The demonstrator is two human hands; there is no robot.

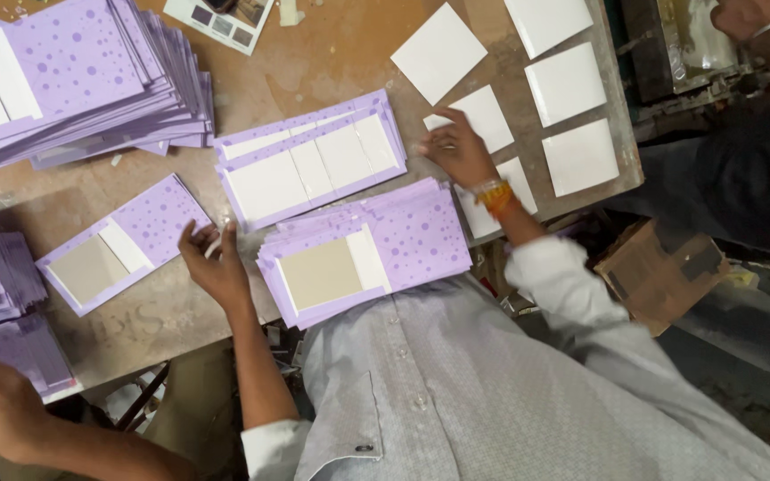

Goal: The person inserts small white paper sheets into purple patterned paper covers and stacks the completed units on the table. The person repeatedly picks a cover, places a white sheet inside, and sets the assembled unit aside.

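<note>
Purple stack (403, 236) between open left hand (216, 265) and right hand (458, 153) flat on white card (485, 114).

On the counter (314, 62), a stack of folders (367, 249) lies between the hands; square cards (572, 89) lie to its right, another folder pile (73, 80) far left.
</note>
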